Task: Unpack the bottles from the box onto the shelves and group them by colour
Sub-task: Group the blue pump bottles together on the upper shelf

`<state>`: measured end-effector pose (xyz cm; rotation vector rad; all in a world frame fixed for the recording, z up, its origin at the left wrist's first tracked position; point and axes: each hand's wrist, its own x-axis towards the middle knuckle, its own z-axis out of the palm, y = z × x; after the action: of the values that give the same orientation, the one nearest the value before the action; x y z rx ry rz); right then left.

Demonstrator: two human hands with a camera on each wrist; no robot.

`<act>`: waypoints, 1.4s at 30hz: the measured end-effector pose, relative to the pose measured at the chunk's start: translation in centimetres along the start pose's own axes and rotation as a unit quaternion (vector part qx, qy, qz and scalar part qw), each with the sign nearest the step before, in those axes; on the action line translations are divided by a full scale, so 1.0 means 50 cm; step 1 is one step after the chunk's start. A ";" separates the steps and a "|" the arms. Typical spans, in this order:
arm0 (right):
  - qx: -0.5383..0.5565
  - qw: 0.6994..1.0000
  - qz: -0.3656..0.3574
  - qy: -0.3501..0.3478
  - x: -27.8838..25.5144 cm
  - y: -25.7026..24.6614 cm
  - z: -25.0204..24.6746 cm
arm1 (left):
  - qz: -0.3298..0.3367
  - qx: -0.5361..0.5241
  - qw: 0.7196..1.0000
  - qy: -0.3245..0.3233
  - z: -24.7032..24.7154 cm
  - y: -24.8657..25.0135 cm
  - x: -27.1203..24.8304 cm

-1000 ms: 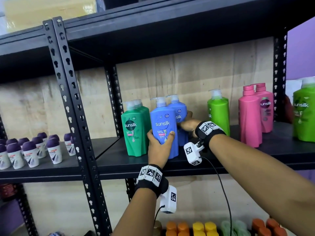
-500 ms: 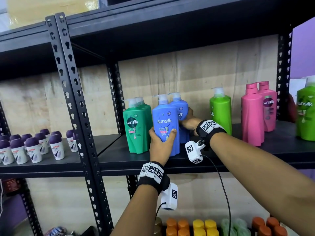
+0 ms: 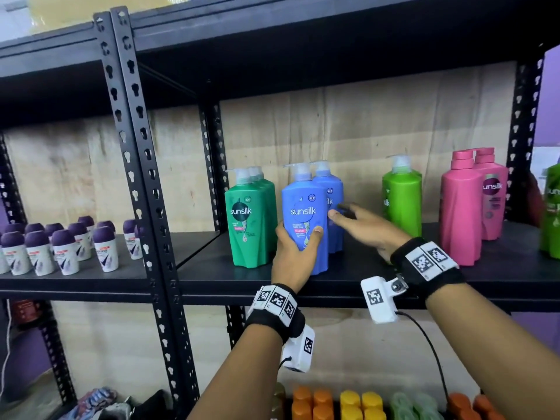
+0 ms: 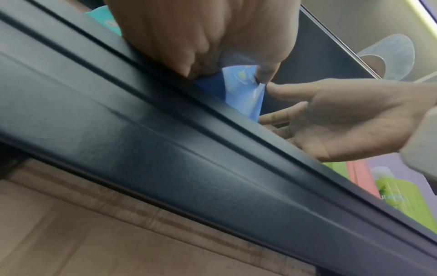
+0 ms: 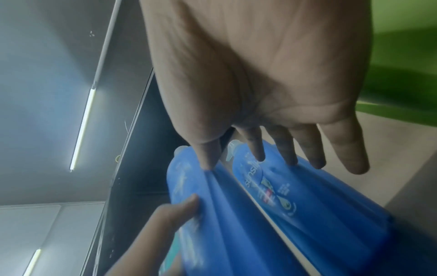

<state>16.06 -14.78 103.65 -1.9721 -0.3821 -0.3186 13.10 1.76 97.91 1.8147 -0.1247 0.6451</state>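
Note:
Two blue pump bottles stand one behind the other on the black shelf [image 3: 378, 280]. My left hand [image 3: 298, 237] grips the front blue bottle [image 3: 304, 212] low down, thumb across its label and fingers round its left side. My right hand [image 3: 339, 212] is open with straight fingers beside the rear blue bottle [image 3: 330, 189]. In the right wrist view the right hand's fingertips [image 5: 292, 160] lie against the rear blue bottle [image 5: 307, 214] and its thumb touches the front blue bottle [image 5: 212, 214]. Dark green bottles [image 3: 248, 216] stand just left of the blue pair.
A lime green bottle [image 3: 401, 201], two pink bottles [image 3: 460, 207] and another lime bottle [image 3: 551, 213] stand further right. Purple-capped roll-ons [image 3: 60, 247] fill the left bay beyond the perforated post [image 3: 136, 147]. Orange and yellow caps [image 3: 333, 404] show on the shelf below.
My right hand has let go of the rear blue bottle and drawn back, fingers now straight. The left hand still holds the front blue bottle in the same spot.

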 end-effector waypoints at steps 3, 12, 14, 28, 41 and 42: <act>0.072 0.997 -0.011 -0.002 -0.030 0.030 0.022 | -0.017 0.031 0.998 -0.055 -0.003 0.004 -0.002; -0.012 0.999 -0.027 0.037 -0.064 0.089 0.043 | -0.019 0.107 0.990 -0.094 0.000 0.003 -0.001; -0.091 0.995 -0.031 0.032 -0.065 0.089 0.042 | -0.015 0.124 0.988 -0.091 0.001 -0.003 0.005; -0.248 0.968 -0.005 0.035 -0.080 0.094 0.046 | 0.041 0.241 0.966 -0.084 0.009 -0.031 0.014; -0.298 0.954 0.001 0.047 -0.085 0.092 0.055 | 0.038 0.240 0.966 -0.088 0.007 -0.029 0.016; -0.303 0.952 0.000 0.050 -0.085 0.092 0.056 | 0.040 0.242 0.966 -0.086 0.007 -0.029 0.016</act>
<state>14.18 -14.56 97.04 -2.5409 -0.2320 -0.5862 14.48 2.10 97.01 2.3497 -0.1676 0.6077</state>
